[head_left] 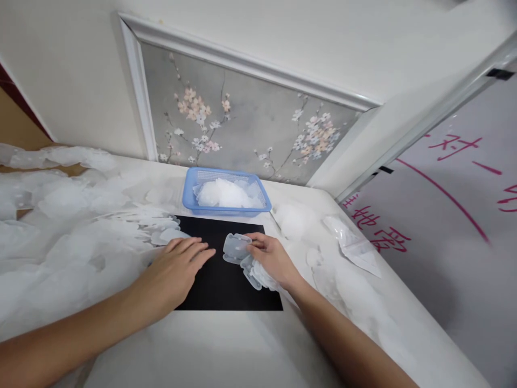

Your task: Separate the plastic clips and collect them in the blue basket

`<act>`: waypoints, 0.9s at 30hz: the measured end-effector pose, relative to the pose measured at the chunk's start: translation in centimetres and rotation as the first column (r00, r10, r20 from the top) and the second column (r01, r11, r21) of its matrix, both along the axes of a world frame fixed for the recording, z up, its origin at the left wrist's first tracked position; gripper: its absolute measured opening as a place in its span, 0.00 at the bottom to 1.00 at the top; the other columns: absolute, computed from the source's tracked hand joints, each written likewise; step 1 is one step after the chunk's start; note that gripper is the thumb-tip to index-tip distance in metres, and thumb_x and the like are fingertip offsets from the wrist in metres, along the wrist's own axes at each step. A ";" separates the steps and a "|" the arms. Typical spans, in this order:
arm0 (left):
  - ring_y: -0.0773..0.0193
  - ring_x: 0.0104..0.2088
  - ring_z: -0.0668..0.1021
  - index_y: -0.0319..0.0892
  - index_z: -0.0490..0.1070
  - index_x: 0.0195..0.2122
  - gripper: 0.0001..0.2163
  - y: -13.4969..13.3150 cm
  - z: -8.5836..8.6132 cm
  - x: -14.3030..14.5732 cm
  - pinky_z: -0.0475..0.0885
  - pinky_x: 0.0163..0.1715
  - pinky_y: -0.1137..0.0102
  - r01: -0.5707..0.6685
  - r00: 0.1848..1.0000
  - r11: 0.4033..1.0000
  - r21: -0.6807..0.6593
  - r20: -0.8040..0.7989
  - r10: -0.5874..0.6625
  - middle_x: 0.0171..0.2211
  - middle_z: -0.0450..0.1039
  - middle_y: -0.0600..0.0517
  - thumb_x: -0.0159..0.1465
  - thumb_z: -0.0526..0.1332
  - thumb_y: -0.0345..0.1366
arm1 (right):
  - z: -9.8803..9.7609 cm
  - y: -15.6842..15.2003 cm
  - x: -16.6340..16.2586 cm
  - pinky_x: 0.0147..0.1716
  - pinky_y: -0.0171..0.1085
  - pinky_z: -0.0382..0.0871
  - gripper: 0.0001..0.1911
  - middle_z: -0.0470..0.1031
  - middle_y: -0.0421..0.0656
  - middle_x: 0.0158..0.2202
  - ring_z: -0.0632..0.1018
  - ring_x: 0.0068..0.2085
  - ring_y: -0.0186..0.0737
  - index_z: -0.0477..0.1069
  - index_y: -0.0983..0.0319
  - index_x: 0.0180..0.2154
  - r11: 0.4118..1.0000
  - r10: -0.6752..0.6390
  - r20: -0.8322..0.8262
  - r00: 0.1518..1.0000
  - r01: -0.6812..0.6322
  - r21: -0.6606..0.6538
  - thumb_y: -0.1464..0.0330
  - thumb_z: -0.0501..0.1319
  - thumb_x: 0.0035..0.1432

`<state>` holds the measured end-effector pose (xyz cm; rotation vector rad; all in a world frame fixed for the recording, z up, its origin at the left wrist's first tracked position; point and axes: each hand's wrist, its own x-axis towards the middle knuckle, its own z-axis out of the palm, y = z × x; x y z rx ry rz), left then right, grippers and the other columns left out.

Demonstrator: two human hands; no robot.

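Below centre in the head view, the right hand (270, 257) pinches a translucent piece (234, 248) above the black mat (216, 288); gripped only at one edge, it could slip. The left hand (177, 269), seemingly empty, fingers loosely extended, could scatter the piled pieces (68, 199) at frame left by brushing them.

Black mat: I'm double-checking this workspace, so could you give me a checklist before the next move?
1. Right hand gripping a plastic piece: ok.
2. Black mat uncovered: not ok, more pieces show over it near the right hand.
3. Left hand apart from the pieces beside it: cannot tell.
4. Blue basket upright behind the mat: ok.
5. Gripped piece undamaged underneath: cannot tell, hidden.
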<state>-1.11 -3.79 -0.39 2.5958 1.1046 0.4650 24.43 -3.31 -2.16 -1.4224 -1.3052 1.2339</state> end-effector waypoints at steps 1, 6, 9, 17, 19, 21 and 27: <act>0.47 0.60 0.70 0.43 0.73 0.54 0.24 0.1 -0.5 -0.4 0.63 0.57 0.52 -0.001 0.996 0.997 0.077 -0.093 0.008 0.57 0.73 0.41 0.60 0.50 0.23 | 0.0 0.1 0.2 0.33 0.38 0.70 0.17 0.80 0.46 0.36 0.79 0.35 0.42 0.77 0.62 0.43 1.000 0.001 0.021 1.000 -0.001 0.018 0.62 0.64 0.51; 0.48 0.57 0.71 0.46 0.72 0.55 0.20 0.4 -2.1 -1.7 0.62 0.56 0.55 -0.007 0.985 0.986 0.166 -0.171 0.036 0.54 0.72 0.41 0.62 0.56 0.28 | -0.3 0.2 0.5 0.37 0.40 0.72 0.21 0.79 0.47 0.43 0.80 0.40 0.44 0.76 0.61 0.48 1.000 -0.006 0.020 1.000 0.005 0.027 0.66 0.63 0.51; 0.51 0.47 0.75 0.47 0.75 0.50 0.16 0.8 -1.0 -1.6 0.67 0.49 0.58 -0.024 0.993 0.995 0.096 -0.111 0.034 0.43 0.74 0.44 0.61 0.59 0.31 | -0.4 0.3 0.6 0.36 0.40 0.71 0.22 0.79 0.47 0.42 0.80 0.39 0.43 0.76 0.60 0.49 1.000 -0.011 0.009 1.000 0.011 0.023 0.68 0.63 0.49; 0.60 0.33 0.74 0.45 0.71 0.34 0.11 1.5 2.6 0.7 0.69 0.35 0.66 -0.169 0.895 0.903 -0.396 0.322 0.309 0.33 0.71 0.52 0.66 0.54 0.44 | -0.2 0.1 0.2 0.31 0.36 0.67 0.20 0.79 0.43 0.37 0.77 0.32 0.38 0.75 0.61 0.47 1.000 0.015 -0.009 1.000 -0.015 0.002 0.68 0.63 0.50; 0.60 0.33 0.75 0.44 0.68 0.35 0.12 1.6 2.1 1.0 0.69 0.37 0.64 -0.164 0.834 0.781 -0.603 0.338 0.436 0.30 0.72 0.54 0.66 0.54 0.47 | -0.3 0.1 0.3 0.31 0.36 0.66 0.21 0.80 0.44 0.37 0.76 0.32 0.37 0.75 0.61 0.48 0.999 0.034 -0.034 0.999 -0.035 -0.008 0.67 0.62 0.50; 0.62 0.31 0.76 0.44 0.67 0.39 0.13 1.9 1.4 1.0 0.70 0.39 0.63 -0.113 0.774 0.671 -0.733 0.358 0.522 0.30 0.73 0.55 0.65 0.55 0.48 | -0.2 0.2 0.6 0.31 0.36 0.65 0.22 0.80 0.43 0.36 0.76 0.31 0.37 0.74 0.62 0.49 0.996 0.086 -0.053 0.995 -0.087 -0.020 0.67 0.62 0.51; 0.64 0.30 0.75 0.43 0.67 0.46 0.15 2.7 1.0 0.7 0.71 0.31 0.68 0.113 0.676 0.496 -0.861 0.432 0.597 0.33 0.75 0.52 0.63 0.61 0.46 | 0.9 0.6 1.7 0.35 0.35 0.66 0.30 0.81 0.43 0.42 0.78 0.38 0.38 0.73 0.59 0.53 0.958 0.256 -0.140 0.957 -0.270 -0.099 0.73 0.62 0.46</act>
